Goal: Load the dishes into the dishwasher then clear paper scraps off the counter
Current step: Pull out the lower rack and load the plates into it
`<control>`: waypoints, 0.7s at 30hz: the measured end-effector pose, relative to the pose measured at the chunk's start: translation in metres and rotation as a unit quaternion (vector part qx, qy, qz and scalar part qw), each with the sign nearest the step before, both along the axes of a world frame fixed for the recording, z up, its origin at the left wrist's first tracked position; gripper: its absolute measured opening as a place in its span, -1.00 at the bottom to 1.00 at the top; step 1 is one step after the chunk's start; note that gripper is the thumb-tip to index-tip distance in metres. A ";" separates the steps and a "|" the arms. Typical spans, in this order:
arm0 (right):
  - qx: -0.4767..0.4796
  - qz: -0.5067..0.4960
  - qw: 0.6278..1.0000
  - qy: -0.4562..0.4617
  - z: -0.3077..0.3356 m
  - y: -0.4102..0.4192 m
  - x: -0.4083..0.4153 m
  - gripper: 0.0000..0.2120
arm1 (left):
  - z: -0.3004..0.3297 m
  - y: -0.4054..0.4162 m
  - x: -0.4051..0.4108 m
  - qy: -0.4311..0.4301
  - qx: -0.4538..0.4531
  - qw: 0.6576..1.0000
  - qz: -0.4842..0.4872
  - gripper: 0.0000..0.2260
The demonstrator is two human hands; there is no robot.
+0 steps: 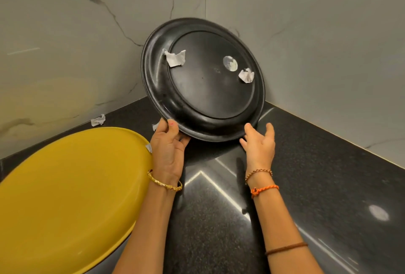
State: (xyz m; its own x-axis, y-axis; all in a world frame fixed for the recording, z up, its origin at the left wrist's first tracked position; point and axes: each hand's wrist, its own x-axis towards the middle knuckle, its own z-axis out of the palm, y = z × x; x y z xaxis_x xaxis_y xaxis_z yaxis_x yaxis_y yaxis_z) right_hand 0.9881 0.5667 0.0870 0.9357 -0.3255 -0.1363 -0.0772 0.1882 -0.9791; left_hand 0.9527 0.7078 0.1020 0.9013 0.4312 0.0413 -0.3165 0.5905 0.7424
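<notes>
Fingers of the left hand (167, 144) curl round the lower left rim of the black plate (203, 80), thumb on the face that looks toward the camera, the others behind the edge, so this hand grips it. The right hand (259, 142) is spread and relaxed at the lower right rim, fingertips at or just short of the edge; whether they touch cannot be told, and it holds nothing. The plate stands tilted nearly upright in the corner where the two marble walls (65, 32) meet, its lower edge at the black counter (306, 186), its top close to the wall seam. Two paper scraps (175, 57) cling to its face, one upper left and one (246, 75) at the right, with a bright round reflection between them. Just left of the left hand lies the yellow plate (65, 197), its rim near that wrist and a small scrap (149, 147) at its edge. Another scrap (98, 119) lies on the counter by the left wall, and one more (156, 125) peeks out behind the left hand's fingers. To the right and toward the camera the counter runs open along the right wall, glossy with streaks of reflected light. Bangles and thread bands circle both wrists.
</notes>
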 end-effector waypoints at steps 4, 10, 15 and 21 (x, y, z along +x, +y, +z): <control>0.178 0.039 0.983 0.005 0.008 -0.009 0.001 -0.40 | 0.002 -0.004 0.001 0.004 0.000 0.999 0.039 -0.70; 0.246 0.051 0.968 -0.022 0.017 -0.021 -0.007 -0.52 | 0.011 0.001 -0.004 -0.012 0.014 0.995 0.099 -0.71; 0.000 -0.012 0.991 -0.132 0.026 -0.038 -0.038 -0.49 | 0.035 -0.004 -0.042 -0.018 0.056 0.989 0.136 -0.69; 0.020 0.043 0.994 -0.100 0.007 -0.069 -0.125 -0.43 | 0.058 -0.029 -0.100 0.008 0.079 0.986 0.148 -0.70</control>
